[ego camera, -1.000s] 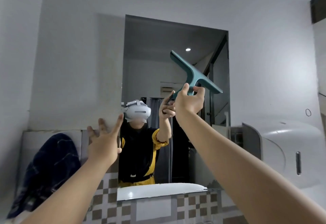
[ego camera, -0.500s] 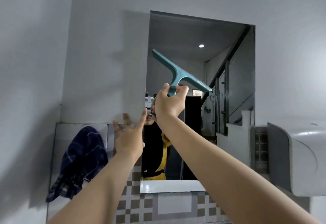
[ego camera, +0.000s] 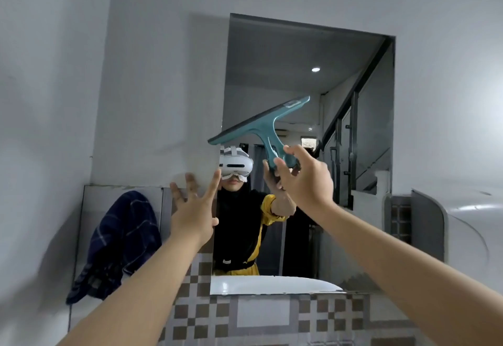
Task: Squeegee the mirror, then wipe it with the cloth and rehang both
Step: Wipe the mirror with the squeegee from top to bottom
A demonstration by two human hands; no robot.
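Note:
A rectangular mirror (ego camera: 299,54) hangs on the white wall ahead. My right hand (ego camera: 304,179) grips the handle of a teal squeegee (ego camera: 261,125), held up in front of the mirror's lower middle. The blade slants, its left end low near the mirror's left edge and its right end high. My left hand (ego camera: 194,209) is open with fingers spread, raised at the mirror's left edge, holding nothing. A dark blue checked cloth (ego camera: 122,242) hangs on the wall to the left, below the mirror's level.
A brown and white checked tile band (ego camera: 245,315) runs under the mirror. A white rounded fixture (ego camera: 468,226) juts from the wall at the right. The mirror reflects a person wearing a headset, and a staircase.
The squeegee has turned from slanting down to the right into slanting up to the right. The view has shifted, so the mirror sits further right. My left hand stays open.

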